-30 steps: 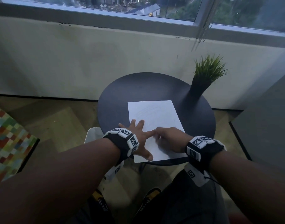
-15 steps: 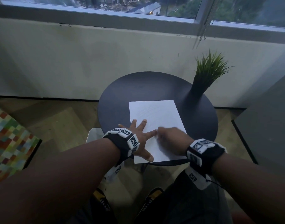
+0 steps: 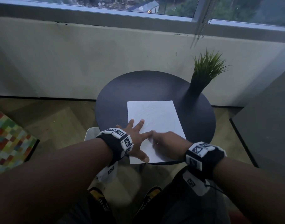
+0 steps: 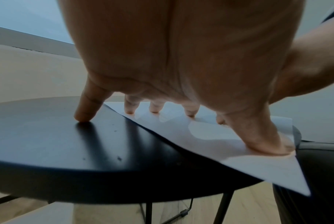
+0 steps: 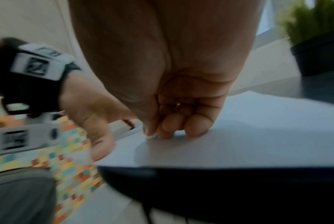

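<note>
A white sheet of paper [image 3: 154, 117] with faint lines lies on a round black table [image 3: 138, 88], its near corner [image 4: 258, 169] overhanging the rim. My left hand [image 3: 136, 136] is spread flat at the sheet's left edge. Its thumb [image 4: 265, 142] and three fingers press the paper, while the little finger [image 4: 87, 109] stands on the bare table top [image 4: 66, 144]. My right hand [image 3: 164, 143] is curled, its bunched fingertips [image 5: 195, 127] down on the paper [image 5: 258, 136] near the front edge. A pale bit shows at its thumb tip; nail or object, I cannot tell.
A green grass-like plant [image 3: 206, 67] in a tall dark pot [image 3: 193, 91] stands at the table's back right. Behind is a low wall under a window. A multicoloured rug [image 3: 7, 139] lies on the wooden floor at left, and a dark block [image 3: 268, 126] is at right.
My right hand has shifted slightly over the near part of the paper and is blurred in its wrist view. My left hand stays spread in the same place.
</note>
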`<action>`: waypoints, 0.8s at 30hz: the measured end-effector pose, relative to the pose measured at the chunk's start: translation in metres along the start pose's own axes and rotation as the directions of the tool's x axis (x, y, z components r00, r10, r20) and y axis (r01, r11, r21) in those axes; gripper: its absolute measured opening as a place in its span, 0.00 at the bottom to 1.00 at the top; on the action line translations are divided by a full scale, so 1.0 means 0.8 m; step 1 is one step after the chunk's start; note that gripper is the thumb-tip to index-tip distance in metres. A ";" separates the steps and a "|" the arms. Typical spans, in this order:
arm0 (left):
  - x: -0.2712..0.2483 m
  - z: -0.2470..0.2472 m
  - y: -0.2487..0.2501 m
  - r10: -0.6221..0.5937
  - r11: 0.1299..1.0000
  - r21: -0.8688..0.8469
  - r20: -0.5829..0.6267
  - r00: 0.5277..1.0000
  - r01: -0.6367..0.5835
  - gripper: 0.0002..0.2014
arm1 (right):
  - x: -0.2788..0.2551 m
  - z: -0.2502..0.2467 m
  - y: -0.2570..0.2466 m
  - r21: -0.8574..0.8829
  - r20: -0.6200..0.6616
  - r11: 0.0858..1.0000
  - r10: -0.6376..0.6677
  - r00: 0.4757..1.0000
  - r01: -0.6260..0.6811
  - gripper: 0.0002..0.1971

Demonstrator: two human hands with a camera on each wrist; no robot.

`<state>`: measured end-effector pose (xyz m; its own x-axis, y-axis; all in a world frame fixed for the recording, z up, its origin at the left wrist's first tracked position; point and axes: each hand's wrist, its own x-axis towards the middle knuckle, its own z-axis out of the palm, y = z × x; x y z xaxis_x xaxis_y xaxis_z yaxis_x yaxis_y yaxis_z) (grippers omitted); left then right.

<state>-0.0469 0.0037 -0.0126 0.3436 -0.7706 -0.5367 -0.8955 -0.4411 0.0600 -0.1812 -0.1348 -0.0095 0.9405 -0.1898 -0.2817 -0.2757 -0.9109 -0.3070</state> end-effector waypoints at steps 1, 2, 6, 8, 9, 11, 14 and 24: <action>0.000 -0.001 0.001 -0.005 1.000 0.007 -0.002 1.000 0.005 0.57 | 0.008 -0.010 0.016 0.038 -0.025 0.995 0.091 0.995 -0.090 0.07; 0.000 -0.002 0.001 -0.011 1.000 0.011 -0.007 1.000 0.011 0.57 | 0.012 -0.021 0.030 0.078 -0.044 0.978 0.198 0.979 -0.195 0.05; 0.000 -0.010 0.013 -0.040 0.999 -0.001 -0.040 0.998 0.040 0.55 | 0.021 -0.028 0.046 0.125 -0.079 0.932 0.351 0.933 -0.340 0.06; 0.001 -0.011 0.022 -0.069 0.997 -0.025 -0.094 0.993 0.067 0.52 | 0.021 -0.026 0.040 0.114 -0.082 0.931 0.357 0.931 -0.347 0.08; 0.001 -0.011 0.027 -0.076 0.997 -0.023 -0.122 0.990 0.074 0.51 | 0.020 -0.025 0.038 0.115 -0.087 0.929 0.362 0.928 -0.352 0.09; 0.002 -0.009 0.032 -0.073 0.997 -0.005 -0.148 0.986 0.073 0.51 | 0.014 -0.022 0.030 0.092 -0.094 0.940 0.337 0.937 -0.329 0.10; 0.001 -0.007 0.029 -0.066 0.998 -0.005 -0.138 0.988 0.066 0.55 | -0.005 -0.006 0.000 -0.027 -0.099 0.994 0.107 0.989 -0.110 0.13; 0.003 -0.011 0.028 -0.063 0.998 0.028 -0.052 0.997 0.064 0.59 | 0.009 -0.011 0.015 -0.017 -0.121 0.986 0.165 0.979 -0.168 0.10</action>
<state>-0.0633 -0.0121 -0.0054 0.4133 -0.7643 -0.4951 -0.8792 -0.4764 0.0015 -0.1759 -0.1503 -0.0075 0.8992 -0.3802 -0.2163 -0.4264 -0.8722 -0.2395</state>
